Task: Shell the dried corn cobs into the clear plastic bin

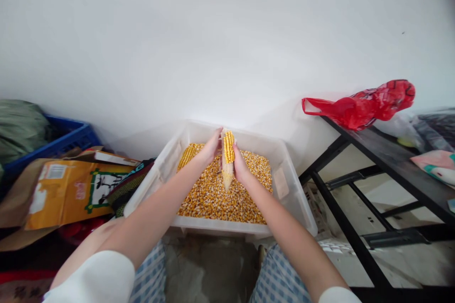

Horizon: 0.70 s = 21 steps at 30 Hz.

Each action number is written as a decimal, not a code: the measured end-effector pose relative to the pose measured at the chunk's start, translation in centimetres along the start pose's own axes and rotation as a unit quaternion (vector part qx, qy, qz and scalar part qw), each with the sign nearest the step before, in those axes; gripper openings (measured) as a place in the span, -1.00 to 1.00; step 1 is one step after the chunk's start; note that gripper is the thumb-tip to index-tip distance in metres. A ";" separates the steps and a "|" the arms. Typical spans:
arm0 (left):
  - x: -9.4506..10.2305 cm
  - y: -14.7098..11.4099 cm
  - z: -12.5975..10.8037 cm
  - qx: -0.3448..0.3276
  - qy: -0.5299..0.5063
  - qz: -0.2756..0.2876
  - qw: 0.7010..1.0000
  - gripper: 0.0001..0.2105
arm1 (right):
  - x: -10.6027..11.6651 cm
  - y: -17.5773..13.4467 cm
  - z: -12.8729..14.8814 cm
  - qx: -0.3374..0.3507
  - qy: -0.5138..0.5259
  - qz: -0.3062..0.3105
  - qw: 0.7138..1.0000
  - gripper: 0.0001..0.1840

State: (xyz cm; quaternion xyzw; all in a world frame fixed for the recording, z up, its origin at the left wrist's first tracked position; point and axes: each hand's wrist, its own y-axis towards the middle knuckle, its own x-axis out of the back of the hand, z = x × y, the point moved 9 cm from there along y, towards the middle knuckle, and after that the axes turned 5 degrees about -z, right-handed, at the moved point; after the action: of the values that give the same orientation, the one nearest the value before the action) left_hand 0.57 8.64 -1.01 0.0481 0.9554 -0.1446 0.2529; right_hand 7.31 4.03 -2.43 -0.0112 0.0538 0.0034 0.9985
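Head view shows a partly shelled corn cob (229, 147) held over the middle of a translucent plastic tub (220, 224), above loose corn kernels (209, 201). Of the hands, the right hand (242, 164) grips the cob from its right side; the left hand (212, 147) is against its far left side, beside a pale strip, and whether its fingers close on the cob cannot be told. The cob tilts, its bare, tapered end toward the near side.

With so little of the cob enclosed, it could slip and drop into the kernels if the right hand loosened. Hard pressure might snap the cob or flick kernels over the tub's rim. Another cob (188, 154), lying at the far left inside the tub, could be knocked by the left forearm.

At the left, an orange carton (67, 203) bears a white barcode label (56, 171) and pink lettering too small to read. Beside the tub, a dark mesh bag (130, 184) shows the letters "AG". A red plastic bag (369, 104) on the black tabletop (398, 161) at right has dark, unreadable markings.
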 end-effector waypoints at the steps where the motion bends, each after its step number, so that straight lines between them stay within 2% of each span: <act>1: -0.4 -0.1 0.4 0.009 -0.003 0.011 1.000 -0.63 | 0.2 -0.1 0.5 0.025 -0.023 -0.009 0.999 -0.31; 4: -0.6 0.1 1.1 0.030 -0.041 0.003 0.999 -0.66 | 0.2 -0.4 1.9 0.094 -0.112 -0.027 0.989 -0.38; 7: -0.2 0.2 1.0 0.031 -0.089 -0.010 0.996 -0.69 | 0.0 -0.5 2.3 0.122 -0.178 -0.040 0.976 -0.40; 13: 0.8 -0.3 -0.5 -0.077 -0.112 -0.068 0.988 -0.74 | 0.0 -1.0 2.5 0.161 -0.252 -0.060 0.952 -0.40; 16: 1.0 -0.5 -0.6 -0.099 -0.104 -0.080 0.986 -0.76 | 0.3 -1.3 2.3 0.155 -0.254 -0.069 0.952 -0.39; 21: 1.2 -0.4 -0.1 -0.077 -0.097 -0.086 0.989 -0.77 | 0.3 -1.5 2.1 0.150 -0.278 -0.073 0.946 -0.39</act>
State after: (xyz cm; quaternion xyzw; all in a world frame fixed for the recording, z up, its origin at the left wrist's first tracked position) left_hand -0.59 8.28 -1.46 -0.0682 0.9352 -0.0960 0.3340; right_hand 7.90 2.57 -0.35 0.1360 -0.2274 -0.0746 0.9614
